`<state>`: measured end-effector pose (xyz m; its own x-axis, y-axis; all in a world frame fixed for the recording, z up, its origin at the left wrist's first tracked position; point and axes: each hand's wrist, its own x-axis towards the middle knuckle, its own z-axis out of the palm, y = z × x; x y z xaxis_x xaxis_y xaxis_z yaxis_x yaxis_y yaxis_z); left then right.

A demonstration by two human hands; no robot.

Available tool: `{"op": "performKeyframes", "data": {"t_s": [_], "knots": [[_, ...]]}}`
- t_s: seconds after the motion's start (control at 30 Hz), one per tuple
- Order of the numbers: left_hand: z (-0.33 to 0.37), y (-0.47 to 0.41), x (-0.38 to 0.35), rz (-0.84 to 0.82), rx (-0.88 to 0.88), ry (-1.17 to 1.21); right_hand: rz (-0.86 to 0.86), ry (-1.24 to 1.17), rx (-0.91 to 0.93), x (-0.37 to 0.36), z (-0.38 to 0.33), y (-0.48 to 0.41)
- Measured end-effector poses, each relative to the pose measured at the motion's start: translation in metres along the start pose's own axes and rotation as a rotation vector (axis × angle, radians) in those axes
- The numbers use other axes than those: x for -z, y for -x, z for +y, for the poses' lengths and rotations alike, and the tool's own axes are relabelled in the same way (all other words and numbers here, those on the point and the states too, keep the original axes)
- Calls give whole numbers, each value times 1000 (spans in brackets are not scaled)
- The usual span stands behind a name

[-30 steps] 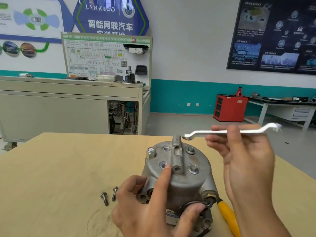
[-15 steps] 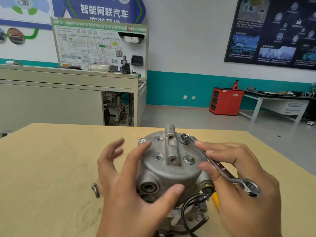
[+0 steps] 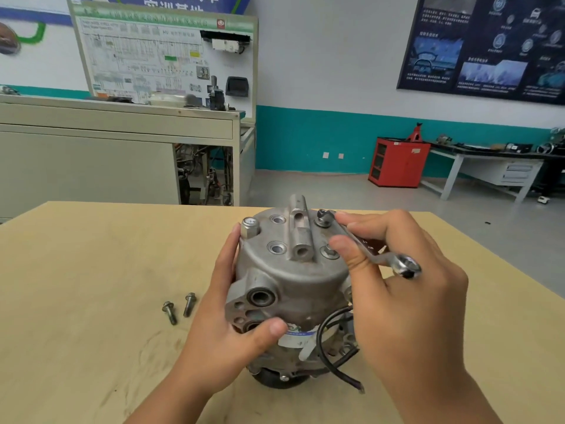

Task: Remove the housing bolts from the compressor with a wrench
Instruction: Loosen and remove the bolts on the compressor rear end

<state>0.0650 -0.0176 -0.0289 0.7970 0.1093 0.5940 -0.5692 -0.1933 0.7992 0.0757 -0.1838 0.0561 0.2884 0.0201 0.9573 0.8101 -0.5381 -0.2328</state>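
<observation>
A grey metal compressor (image 3: 293, 276) stands upright on the wooden table (image 3: 76, 270). My left hand (image 3: 226, 325) grips its left side, thumb across the front. My right hand (image 3: 406, 289) holds a silver ring wrench (image 3: 379, 255); the far ring sits over the back right housing bolt (image 3: 321, 216), the near ring sticks out past my fingers. A second bolt (image 3: 328, 251) sits in the cover in front of it, by my thumb. Two empty bolt holes (image 3: 276, 248) show on the left of the cover. Two removed bolts (image 3: 179, 307) lie on the table to the left.
A capped fitting (image 3: 250, 228) stands up at the cover's left edge. A black cable (image 3: 333, 347) loops out from the compressor's lower right. Beyond the table are a grey training bench (image 3: 116, 148), a red cabinet (image 3: 397, 162) and a workbench (image 3: 495, 169).
My right hand brought the wrench down from the air onto the back right bolt. My left hand went from a spread, pointing pose to gripping the compressor's left side. The camera tilted down.
</observation>
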Motion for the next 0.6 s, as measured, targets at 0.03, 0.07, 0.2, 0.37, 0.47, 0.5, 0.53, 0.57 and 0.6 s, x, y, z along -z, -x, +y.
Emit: {"op": "performKeyframes", "data": {"t_s": [0.03,0.07,0.2,0.37,0.47,0.5,0.53,0.57,0.6], "knots": [[0,0,0,2,2,-3,-2,18,12,-1,-1,2],[0,1,0,6,3,-10,-9,28,25,-1,-2,4],[1,2,-1,17,12,0,-53,9,45,3,-2,7],[2,2,-1,25,11,-3,-121,20,73,6,-2,-1],[1,2,-1,22,19,1,-105,4,37,3,-5,3],[1,2,-1,16,22,11,-71,0,4,2,-6,6],[0,2,0,11,22,16,-42,-8,-29,1,-6,7],[0,2,0,11,18,15,-26,-19,-54,1,-6,9],[0,2,1,12,12,12,-20,-25,-60,0,-5,11]]}}
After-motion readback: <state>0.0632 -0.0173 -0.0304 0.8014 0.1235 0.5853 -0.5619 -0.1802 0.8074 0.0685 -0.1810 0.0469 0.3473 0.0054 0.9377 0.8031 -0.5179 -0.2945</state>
